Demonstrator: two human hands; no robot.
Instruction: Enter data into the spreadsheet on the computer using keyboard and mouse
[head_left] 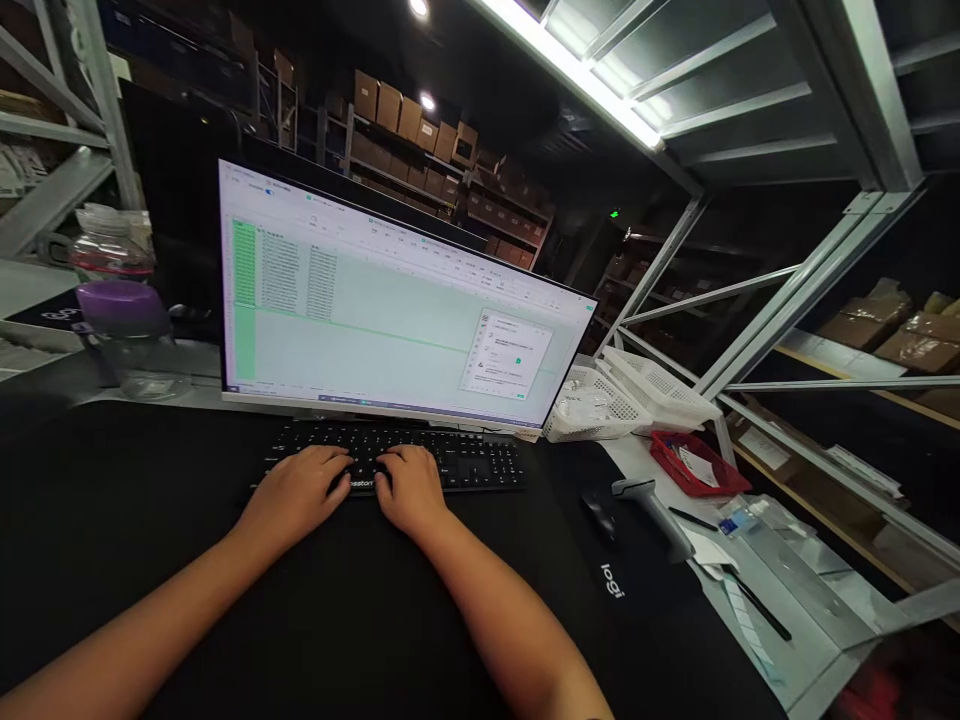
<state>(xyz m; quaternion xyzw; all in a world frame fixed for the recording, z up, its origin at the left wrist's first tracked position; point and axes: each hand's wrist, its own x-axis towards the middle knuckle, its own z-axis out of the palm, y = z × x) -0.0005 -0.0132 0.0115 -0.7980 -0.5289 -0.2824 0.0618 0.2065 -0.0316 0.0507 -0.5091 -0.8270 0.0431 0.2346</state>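
Both hands rest on a black keyboard (480, 468) in front of a wide monitor (375, 310). My left hand (301, 492) lies over the left part of the keys, fingers stretched forward and holding nothing. Over the middle keys is my right hand (411, 488), its fingers also extended and slightly bent, with nothing in it. Their thumbs point toward each other near the space bar. On the screen stands a spreadsheet with a green column and a small pop-up window at lower right. A black mouse (600, 518) sits on the mat to the right of the keyboard.
Right of the mouse lies a grey barcode scanner (654, 515). Farther right are white baskets (600, 425), a red basket (694, 470), a pen (761, 603) and papers. A bottle with a purple lid (124, 305) stands left of the monitor. Metal shelving (810, 290) rises at right.
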